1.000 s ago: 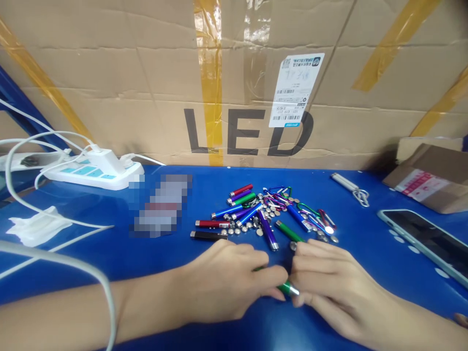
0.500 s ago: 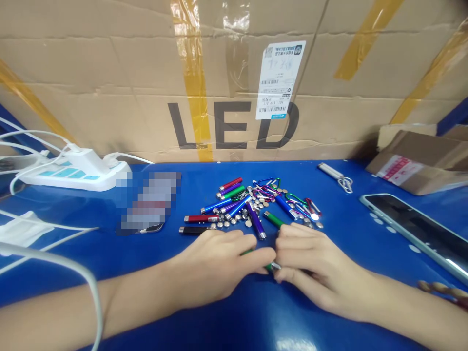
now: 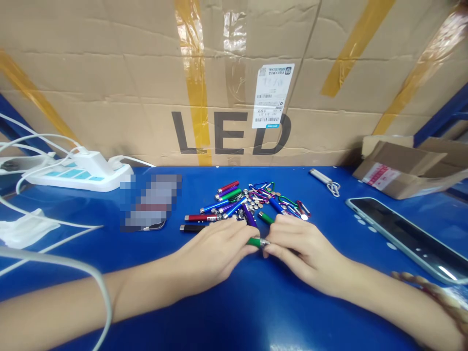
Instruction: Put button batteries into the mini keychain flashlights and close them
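My left hand [image 3: 223,248] is closed around a slim green penlight [image 3: 255,242], its silver end pointing right. My right hand [image 3: 303,248] pinches at that silver tip with thumb and fingers; anything small between them is hidden. Another green tube [image 3: 266,218] sticks out beyond the right knuckles, and I cannot tell whether it is held or lying there. Just past both hands lies a pile of metal penlights, among them a red one [image 3: 200,218], a black one [image 3: 192,228] and a purple one [image 3: 249,214]. Small silver button cells [image 3: 252,199] and coloured carabiner clips [image 3: 288,201] are mixed in.
A phone [image 3: 402,239] lies on the right of the blue table, near an open carton [image 3: 398,165] and a white keychain stick [image 3: 321,176]. At left are a power strip [image 3: 80,178], white cables and a pixelated item [image 3: 153,202]. A large cardboard box [image 3: 146,97] stands behind.
The view has tilted up a little. My hands still meet at the green penlight, and more of its body and silver end now shows between them.
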`<state>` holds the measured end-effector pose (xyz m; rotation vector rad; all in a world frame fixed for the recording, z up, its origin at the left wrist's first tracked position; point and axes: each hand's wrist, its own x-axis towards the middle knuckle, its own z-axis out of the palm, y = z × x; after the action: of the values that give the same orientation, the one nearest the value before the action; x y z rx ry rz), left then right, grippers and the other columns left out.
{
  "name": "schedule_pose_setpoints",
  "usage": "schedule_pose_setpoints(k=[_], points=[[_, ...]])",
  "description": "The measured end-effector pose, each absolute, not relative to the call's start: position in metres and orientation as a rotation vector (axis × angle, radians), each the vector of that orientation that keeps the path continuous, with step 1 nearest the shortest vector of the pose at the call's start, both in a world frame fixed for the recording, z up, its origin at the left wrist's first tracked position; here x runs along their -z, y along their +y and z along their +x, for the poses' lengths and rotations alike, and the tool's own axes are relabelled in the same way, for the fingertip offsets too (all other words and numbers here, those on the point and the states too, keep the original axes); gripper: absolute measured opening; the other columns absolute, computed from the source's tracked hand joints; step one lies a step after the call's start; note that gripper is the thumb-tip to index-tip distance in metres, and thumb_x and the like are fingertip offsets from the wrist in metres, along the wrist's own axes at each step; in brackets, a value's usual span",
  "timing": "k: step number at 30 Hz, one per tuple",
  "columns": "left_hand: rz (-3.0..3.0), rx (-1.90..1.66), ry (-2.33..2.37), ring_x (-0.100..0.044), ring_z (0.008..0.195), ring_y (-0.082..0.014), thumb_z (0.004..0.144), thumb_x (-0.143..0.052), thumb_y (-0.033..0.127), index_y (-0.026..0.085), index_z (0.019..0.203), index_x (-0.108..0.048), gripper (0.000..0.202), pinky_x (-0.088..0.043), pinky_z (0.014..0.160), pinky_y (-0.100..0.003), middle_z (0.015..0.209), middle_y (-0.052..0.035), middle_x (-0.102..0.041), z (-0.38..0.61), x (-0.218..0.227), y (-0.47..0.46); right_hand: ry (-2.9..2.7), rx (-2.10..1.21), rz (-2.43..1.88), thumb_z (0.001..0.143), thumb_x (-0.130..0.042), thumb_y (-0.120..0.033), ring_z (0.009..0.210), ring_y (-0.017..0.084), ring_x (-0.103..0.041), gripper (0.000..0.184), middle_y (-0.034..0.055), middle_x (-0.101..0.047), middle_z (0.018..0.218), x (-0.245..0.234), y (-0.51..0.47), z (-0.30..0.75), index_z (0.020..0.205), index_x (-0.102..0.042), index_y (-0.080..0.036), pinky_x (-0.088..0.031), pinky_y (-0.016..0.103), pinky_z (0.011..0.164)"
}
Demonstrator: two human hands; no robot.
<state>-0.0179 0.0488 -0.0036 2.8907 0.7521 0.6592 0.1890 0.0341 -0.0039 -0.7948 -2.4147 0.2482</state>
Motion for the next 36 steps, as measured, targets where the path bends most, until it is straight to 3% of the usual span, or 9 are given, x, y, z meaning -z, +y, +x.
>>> schedule_pose_setpoints(k=[7,13,24,36], points=[[3.063,-0.801,0.588,-0.053,0.065,-0.0146,0.098,-0.026,0.021,0.012,0.092,-0.057,0.033,-0.045,0.062,-0.025,0.071,-0.0039,-0.058,-0.019,0.003,0.049,-2.452,0.047,-0.769,0.096,-0.037,-0.025,0.061,0.013,-0.041,0.036,0.0016,-0.053,0.062,0.002,0.028,0.190,0.069,-0.060,-0.017,-0.030,0.026,0.058],[3.202,-0.942,0.356,-0.049,0.057,-0.0130,0.096,-0.032,0.018,0.011,0.086,-0.057,0.028,-0.038,0.053,-0.025,0.065,-0.0025,-0.056,-0.022,-0.003,0.047,-2.457,-0.043,-0.725,0.097,-0.033,-0.024,0.059,0.013,-0.042,0.037,0.0004,-0.052,0.059,-0.004,0.017,0.186,0.068,-0.057,-0.018,-0.030,0.026,0.058],[3.116,-0.956,0.520,-0.059,0.071,-0.0143,0.095,-0.036,0.020,0.013,0.095,-0.057,0.022,-0.049,0.070,-0.025,0.079,-0.0048,-0.066,-0.020,0.003,0.049,-2.504,-0.041,-0.771,0.096,-0.037,-0.025,0.059,0.011,-0.040,0.034,0.0000,-0.049,0.061,-0.003,0.028,0.191,0.068,-0.055,-0.017,-0.033,0.025,0.059],[2.898,-0.844,0.763,-0.060,0.077,-0.0150,0.095,-0.038,0.026,0.016,0.098,-0.057,0.022,-0.049,0.071,-0.026,0.083,-0.0035,-0.066,-0.021,0.003,0.052,-2.426,0.017,-0.833,0.094,-0.040,-0.022,0.059,0.012,-0.043,0.031,0.0004,-0.054,0.061,-0.007,0.030,0.194,0.069,-0.059,-0.017,-0.034,0.025,0.061]])
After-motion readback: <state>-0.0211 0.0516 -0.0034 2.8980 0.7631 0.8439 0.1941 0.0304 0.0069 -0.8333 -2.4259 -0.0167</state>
